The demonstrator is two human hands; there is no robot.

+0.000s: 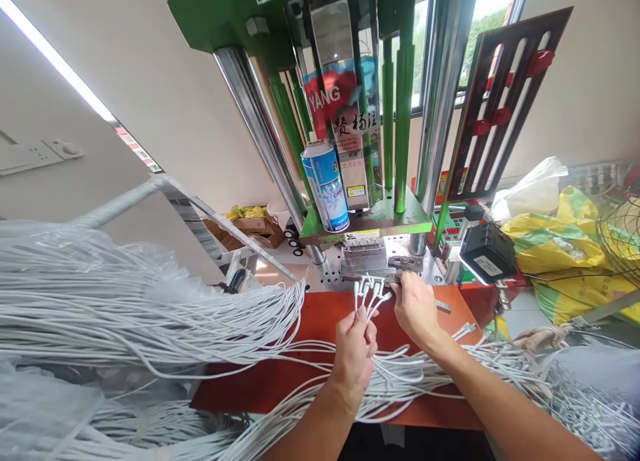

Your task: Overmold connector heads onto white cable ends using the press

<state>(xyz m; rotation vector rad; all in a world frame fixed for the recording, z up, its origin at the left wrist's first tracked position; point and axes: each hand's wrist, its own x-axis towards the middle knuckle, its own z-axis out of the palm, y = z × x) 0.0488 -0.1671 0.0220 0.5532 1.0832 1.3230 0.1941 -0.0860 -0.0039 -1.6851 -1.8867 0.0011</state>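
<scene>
My left hand (355, 347) is closed around several white cables (371, 311), just below their ends. White moulded plugs (367, 289) fan out above the fingers, joined at the top by a thin white strip of plastic. Close by on the right, my right hand (416, 309) is closed with its fingertips at the front edge of the press, beside a flat metal bar (370, 273). What those fingers hold, if anything, is hidden. Behind the plugs sits a metal mould block (364, 253) on the press bed.
A green moulding press (400, 211) rises ahead, with a blue spray can (325, 184) on its plate. Bundled white cables (150, 307) hang at left and cross the red-brown table (280, 387). At right are a black box-shaped lamp (487, 251) and yellow sacks (565, 241).
</scene>
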